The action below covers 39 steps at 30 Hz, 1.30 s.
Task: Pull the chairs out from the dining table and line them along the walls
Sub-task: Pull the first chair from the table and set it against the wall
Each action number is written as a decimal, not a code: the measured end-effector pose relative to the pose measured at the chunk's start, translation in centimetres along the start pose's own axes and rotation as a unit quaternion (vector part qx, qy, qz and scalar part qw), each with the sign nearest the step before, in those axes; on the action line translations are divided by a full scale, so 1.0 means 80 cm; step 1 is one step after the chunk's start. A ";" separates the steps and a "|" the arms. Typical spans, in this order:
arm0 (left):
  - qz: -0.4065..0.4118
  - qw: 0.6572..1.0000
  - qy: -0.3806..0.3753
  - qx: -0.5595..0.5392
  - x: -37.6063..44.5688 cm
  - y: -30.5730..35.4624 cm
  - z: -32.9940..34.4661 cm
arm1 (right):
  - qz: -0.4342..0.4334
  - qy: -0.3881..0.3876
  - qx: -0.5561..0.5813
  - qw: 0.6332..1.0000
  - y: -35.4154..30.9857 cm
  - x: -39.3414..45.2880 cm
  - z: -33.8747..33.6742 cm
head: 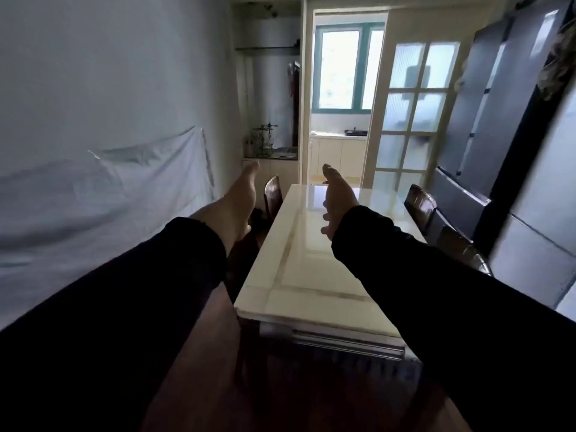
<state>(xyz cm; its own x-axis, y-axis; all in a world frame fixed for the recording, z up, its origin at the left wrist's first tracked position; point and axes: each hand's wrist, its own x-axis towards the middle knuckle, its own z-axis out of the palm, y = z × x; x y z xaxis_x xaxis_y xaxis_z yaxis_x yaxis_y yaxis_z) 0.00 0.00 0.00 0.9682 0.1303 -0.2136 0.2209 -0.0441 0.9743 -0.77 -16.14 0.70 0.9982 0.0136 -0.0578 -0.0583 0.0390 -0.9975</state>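
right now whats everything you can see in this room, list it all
dining table: one, cream glossy top, centre
chairs: three visible, dark brown; one at the table's left side, two at its right
white sheet: one, draped along left wall
refrigerator: one, dark grey, right wall
glass-paned door: one, cream frame, beyond the table
window: one, green frame, far room
left hand: open, raised, holding nothing
right hand: open, raised over the table, holding nothing

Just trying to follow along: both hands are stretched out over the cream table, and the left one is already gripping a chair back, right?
Not quite. In the head view the left hand grips nothing; it is open in the air, like the right hand. The chair by the table is untouched.
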 end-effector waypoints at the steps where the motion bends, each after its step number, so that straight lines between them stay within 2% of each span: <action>1: -0.001 1.000 0.010 -0.013 0.009 -0.001 -0.018 | 0.004 -0.007 0.015 1.000 0.007 0.011 0.021; 4: -0.007 1.000 0.014 -0.001 0.057 -0.010 -0.072 | 0.032 -0.036 0.077 0.996 0.026 0.046 0.079; 7: -0.007 1.000 0.023 -0.007 0.104 -0.025 -0.115 | 0.034 -0.036 0.099 0.994 0.047 0.085 0.132; 10: -0.009 1.000 0.007 -0.011 0.146 -0.033 -0.143 | 0.057 -0.067 0.124 0.988 0.064 0.126 0.177; 13: -0.038 0.999 0.005 -0.025 0.198 -0.041 -0.161 | 0.099 -0.037 0.085 0.991 0.083 0.177 0.206; 17: -0.066 0.997 0.017 -0.038 0.273 -0.053 -0.172 | 0.090 -0.010 0.027 0.996 0.106 0.253 0.234; 22: -0.082 0.995 0.019 -0.054 0.364 -0.064 -0.191 | 0.088 -0.015 0.031 0.996 0.137 0.364 0.277; 26: -0.098 0.994 0.013 -0.056 0.422 -0.066 -0.218 | 0.141 -0.029 0.131 0.981 0.153 0.436 0.318; 29: -0.117 0.991 0.011 -0.058 0.475 -0.067 -0.241 | 0.154 -0.038 0.138 0.978 0.163 0.490 0.351; 34: -0.127 0.990 -0.012 -0.056 0.570 -0.068 -0.279 | 0.181 -0.006 0.094 0.979 0.187 0.570 0.400; 39: -0.119 0.990 -0.061 -0.053 0.682 -0.058 -0.330 | 0.141 0.054 0.082 0.985 0.202 0.656 0.461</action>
<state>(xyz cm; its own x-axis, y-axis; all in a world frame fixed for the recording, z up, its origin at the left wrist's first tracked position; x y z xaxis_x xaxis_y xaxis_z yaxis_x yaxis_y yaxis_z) 48.68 33.42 -14.30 0.8987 0.0027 -0.4386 0.4370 0.0790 0.8960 50.24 22.04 -17.01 0.9370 -0.0587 -0.3444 -0.3259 0.2090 -0.9220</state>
